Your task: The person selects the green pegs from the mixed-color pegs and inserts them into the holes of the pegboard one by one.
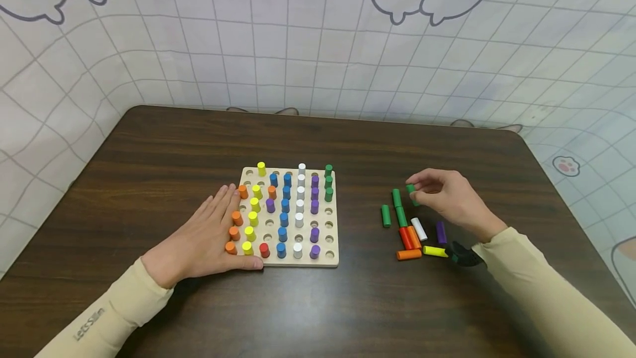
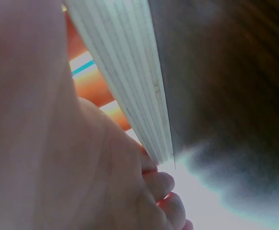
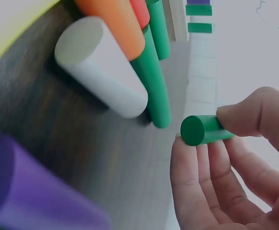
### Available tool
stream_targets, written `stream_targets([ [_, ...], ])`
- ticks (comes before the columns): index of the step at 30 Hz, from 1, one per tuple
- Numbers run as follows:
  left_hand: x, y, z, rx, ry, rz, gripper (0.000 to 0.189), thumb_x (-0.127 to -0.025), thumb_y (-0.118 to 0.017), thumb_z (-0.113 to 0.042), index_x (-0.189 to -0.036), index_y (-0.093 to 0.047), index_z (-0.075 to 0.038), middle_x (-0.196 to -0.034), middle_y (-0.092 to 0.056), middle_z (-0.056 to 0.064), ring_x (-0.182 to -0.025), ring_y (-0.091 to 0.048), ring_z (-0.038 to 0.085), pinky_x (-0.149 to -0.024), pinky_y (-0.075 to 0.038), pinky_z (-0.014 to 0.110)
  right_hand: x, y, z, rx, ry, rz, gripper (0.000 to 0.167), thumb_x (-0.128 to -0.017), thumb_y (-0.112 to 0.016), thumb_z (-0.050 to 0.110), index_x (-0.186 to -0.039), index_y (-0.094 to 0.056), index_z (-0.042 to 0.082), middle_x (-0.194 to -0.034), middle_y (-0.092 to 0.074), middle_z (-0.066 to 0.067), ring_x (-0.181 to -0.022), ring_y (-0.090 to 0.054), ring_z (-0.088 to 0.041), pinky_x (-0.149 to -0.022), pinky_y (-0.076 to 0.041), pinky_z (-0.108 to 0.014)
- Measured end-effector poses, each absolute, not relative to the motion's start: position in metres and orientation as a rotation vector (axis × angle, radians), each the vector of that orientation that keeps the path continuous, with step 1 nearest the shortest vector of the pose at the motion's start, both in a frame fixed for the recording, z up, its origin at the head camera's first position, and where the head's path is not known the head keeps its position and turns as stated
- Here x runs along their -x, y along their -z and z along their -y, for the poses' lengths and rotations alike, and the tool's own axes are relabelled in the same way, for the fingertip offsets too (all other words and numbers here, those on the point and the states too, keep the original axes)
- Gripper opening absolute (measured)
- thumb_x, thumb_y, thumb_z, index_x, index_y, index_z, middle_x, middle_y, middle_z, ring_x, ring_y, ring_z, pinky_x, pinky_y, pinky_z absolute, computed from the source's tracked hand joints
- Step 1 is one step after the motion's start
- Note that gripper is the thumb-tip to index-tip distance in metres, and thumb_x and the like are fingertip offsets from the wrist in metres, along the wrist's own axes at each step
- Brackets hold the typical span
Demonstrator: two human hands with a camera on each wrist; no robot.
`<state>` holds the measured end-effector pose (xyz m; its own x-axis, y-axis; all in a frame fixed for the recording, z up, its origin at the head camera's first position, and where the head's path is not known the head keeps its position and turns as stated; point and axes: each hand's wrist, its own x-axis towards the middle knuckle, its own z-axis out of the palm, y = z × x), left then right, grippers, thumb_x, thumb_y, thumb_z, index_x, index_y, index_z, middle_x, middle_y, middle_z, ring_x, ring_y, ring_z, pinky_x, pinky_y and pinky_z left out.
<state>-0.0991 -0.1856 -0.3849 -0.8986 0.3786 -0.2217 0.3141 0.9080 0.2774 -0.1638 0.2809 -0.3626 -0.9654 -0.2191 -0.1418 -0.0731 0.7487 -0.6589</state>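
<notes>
A square wooden pegboard [image 1: 290,224] carries columns of orange, yellow, blue, white, purple and green pegs. My left hand [image 1: 208,239] rests along its left edge with straight fingers, the thumb lying at the front edge. In the left wrist view the board's layered side [image 2: 129,76] runs beside the palm. To the right of the board, my right hand [image 1: 452,200] pinches a green peg [image 3: 204,130] between thumb and fingertips, above the loose pegs. The rightmost column holds several green pegs [image 1: 329,182] at the back, with bare holes in front of them.
Loose pegs lie right of the board: green [image 1: 386,216], red [image 1: 405,238], orange [image 1: 409,255], white [image 1: 419,229], yellow [image 1: 435,251] and purple [image 1: 440,232]. The dark wooden table [image 1: 348,308] backs onto a grid-patterned wall covering [image 1: 318,65].
</notes>
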Motion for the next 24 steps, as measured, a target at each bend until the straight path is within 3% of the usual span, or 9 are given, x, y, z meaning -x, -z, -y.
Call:
stream_targets([
  [17, 0.098, 0.384, 0.186, -0.531, -0.334, -2.807, 0.138, -0.076, -0.056, -0.092, -0.164, -0.008, 0.003, -0.175, -0.008, 0.023, -0.162, -0.011, 0.045, -0.130, -0.016, 0.066, 0.160, 0.362, -0.259, 0.241, 1.156, -2.656, 0.025, -0.100, -0.066, 0.021, -0.124, -0.066, 0.016, -0.117, -0.074, -0.008, -0.106, -0.073, -0.021, -0.088, -0.056, -0.032],
  [24, 0.098, 0.384, 0.186, -0.529, -0.331, -2.810, 0.138, -0.076, -0.056, -0.092, -0.165, -0.007, 0.003, -0.175, -0.007, 0.023, -0.162, -0.011, 0.045, -0.130, -0.016, 0.065, 0.159, 0.361, -0.250, 0.250, 1.215, -2.621, 0.025, -0.099, -0.065, 0.020, -0.124, -0.066, 0.015, -0.116, -0.078, -0.005, -0.102, -0.075, -0.015, -0.089, -0.058, -0.032],
])
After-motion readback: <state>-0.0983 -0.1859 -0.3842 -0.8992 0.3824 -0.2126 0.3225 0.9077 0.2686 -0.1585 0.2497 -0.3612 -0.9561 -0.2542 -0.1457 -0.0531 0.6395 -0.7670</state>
